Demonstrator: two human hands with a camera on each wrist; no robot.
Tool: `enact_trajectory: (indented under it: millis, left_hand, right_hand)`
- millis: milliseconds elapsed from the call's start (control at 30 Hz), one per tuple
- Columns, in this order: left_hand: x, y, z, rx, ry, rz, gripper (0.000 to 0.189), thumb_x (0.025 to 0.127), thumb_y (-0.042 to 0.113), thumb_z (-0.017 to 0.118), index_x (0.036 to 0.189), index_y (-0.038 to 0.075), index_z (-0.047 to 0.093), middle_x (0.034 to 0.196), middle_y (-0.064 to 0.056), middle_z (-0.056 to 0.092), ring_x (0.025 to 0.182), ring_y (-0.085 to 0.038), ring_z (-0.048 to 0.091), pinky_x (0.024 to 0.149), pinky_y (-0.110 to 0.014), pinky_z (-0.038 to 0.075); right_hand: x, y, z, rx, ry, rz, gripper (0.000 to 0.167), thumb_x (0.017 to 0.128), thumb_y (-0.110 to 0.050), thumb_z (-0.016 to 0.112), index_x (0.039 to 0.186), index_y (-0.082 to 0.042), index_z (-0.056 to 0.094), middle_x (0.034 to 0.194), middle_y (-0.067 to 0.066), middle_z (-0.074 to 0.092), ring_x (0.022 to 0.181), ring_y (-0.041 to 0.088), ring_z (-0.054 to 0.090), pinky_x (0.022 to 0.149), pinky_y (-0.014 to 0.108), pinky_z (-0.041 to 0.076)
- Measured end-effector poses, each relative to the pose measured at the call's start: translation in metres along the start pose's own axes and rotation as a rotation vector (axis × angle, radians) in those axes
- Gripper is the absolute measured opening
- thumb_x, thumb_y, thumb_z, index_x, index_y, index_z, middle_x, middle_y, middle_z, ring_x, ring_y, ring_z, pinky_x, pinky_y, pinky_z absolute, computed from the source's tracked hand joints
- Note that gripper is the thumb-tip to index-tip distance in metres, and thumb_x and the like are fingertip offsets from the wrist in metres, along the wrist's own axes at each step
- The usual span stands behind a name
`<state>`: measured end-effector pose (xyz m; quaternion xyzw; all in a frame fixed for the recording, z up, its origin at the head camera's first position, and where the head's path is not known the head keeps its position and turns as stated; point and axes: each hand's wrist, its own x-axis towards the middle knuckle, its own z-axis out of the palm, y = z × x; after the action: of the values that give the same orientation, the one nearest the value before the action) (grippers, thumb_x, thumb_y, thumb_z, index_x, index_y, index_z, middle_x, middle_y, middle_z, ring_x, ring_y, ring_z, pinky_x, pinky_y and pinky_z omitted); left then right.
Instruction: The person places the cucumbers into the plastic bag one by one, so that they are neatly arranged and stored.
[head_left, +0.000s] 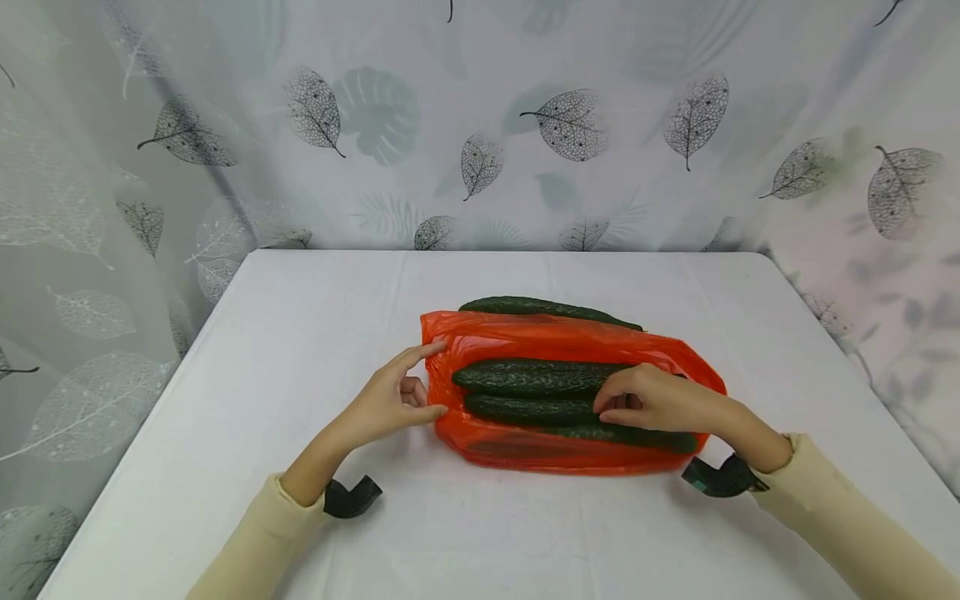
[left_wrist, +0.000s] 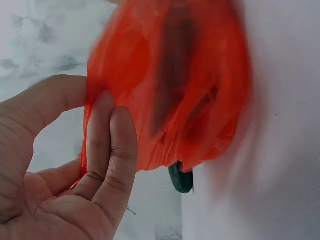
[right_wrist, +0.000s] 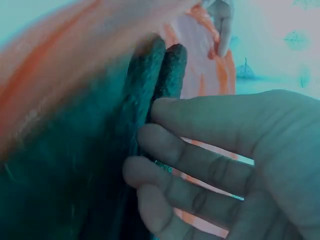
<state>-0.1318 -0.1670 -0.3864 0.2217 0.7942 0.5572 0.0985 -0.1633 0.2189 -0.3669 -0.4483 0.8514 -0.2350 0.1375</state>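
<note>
An orange-red plastic bag (head_left: 487, 337) lies across the table. Two dark green cucumbers, an upper one (head_left: 525, 377) and a lower one (head_left: 517, 408), lie uncovered side by side within its outline. A third cucumber (head_left: 660, 440) shows lower down, partly under the red film. My left hand (head_left: 386, 404) holds the bag's left edge, index finger and thumb spread along it and the other fingers curled. Over the right part of the cucumbers, my right hand (head_left: 660, 400) grips with bent fingers; the right wrist view puts its fingertips against a cucumber (right_wrist: 142, 95).
Another cucumber (head_left: 551, 309) lies along the bag's far side. The white table (head_left: 322, 308) ends at a leaf-patterned curtain (head_left: 405, 167) behind it. Black wrist bands sit on both wrists, the left band (head_left: 352, 498) and the right band (head_left: 723, 477).
</note>
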Motion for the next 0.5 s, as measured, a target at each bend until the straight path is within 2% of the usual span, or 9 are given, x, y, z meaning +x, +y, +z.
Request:
enact_trajectory:
  millis: [100,367,500]
  left_hand:
    - [0.001,-0.001,0.0,-0.011,-0.013,0.007,0.082,0.078,-0.005,0.076,0.149,0.004,0.037,0.145,-0.019,0.039,0.061,-0.013,0.056,0.062,-0.022,0.051]
    - [0.0,-0.001,0.001,0.005,-0.025,0.003,0.081,0.079,-0.004,0.076,0.149,0.005,0.037,0.143,-0.019,0.04,0.061,-0.013,0.056,0.062,-0.022,0.051]
    - [0.0,-0.003,0.003,0.044,-0.037,0.007,0.082,0.079,-0.003,0.076,0.15,0.005,0.036,0.142,-0.019,0.041,0.061,-0.012,0.056,0.062,-0.023,0.051]
  right_hand:
    - [0.0,0.001,0.0,0.016,0.01,0.009,0.009,0.089,-0.01,0.071,0.097,-0.009,0.072,0.09,-0.008,0.066,0.072,-0.001,0.054,0.061,0.02,0.05]
    - [0.004,0.002,-0.01,0.042,-0.005,0.035,0.01,0.092,-0.016,0.068,0.099,-0.012,0.073,0.088,-0.013,0.064,0.072,0.0,0.055,0.063,0.021,0.051]
    - [0.011,0.007,-0.02,0.089,-0.007,0.004,0.012,0.094,-0.017,0.066,0.1,-0.01,0.073,0.088,-0.008,0.067,0.073,0.003,0.057,0.064,0.024,0.052]
